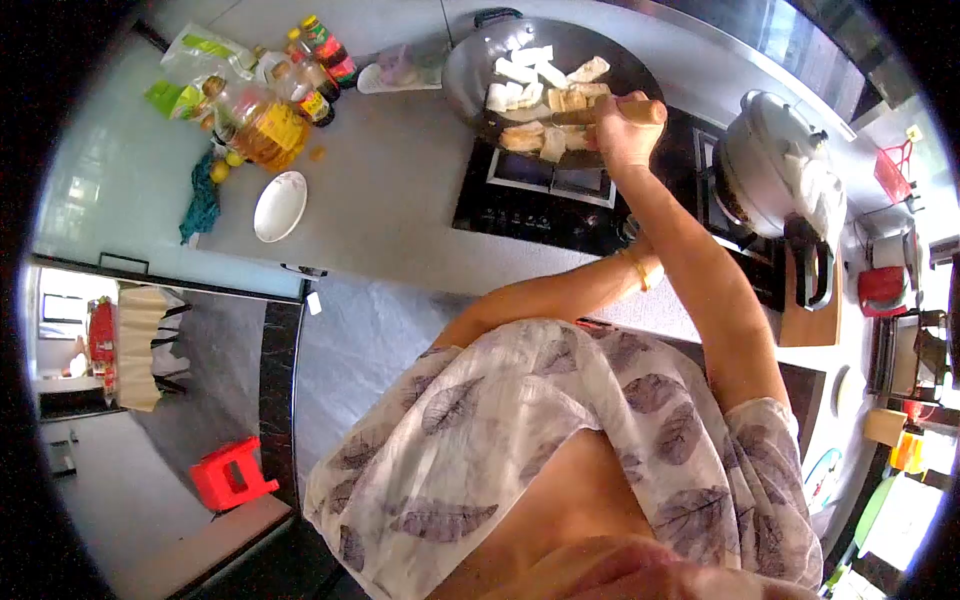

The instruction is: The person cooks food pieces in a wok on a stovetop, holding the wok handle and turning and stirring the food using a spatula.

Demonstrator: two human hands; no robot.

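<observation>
While right hand (622, 140) clasps handle (649, 113) over wok (595, 45), left hand (648, 252) has unclear grip | bowl (281, 207) left | pot (765, 170) right

left hand (649, 263) mostly hidden, right forearm (682, 226) covering it; bottle labels (281, 130) blurred

Counter: left of our hands, a broad bare stretch of counter (385, 165) gives us room between bowl (281, 207) and stove (520, 217).
Pan: the raised rim of the pan (468, 78) bars a low pass leftward from our right hand (625, 135).
Pot: right of that hand, beyond a narrow gap, the tall pot (765, 165) stands in the way.
Forearm: our right forearm (690, 235) crosses over our left hand (650, 262), closing its upward path.
Bottles: farthest left, bottles (270, 135) crowd the counter's back.
</observation>
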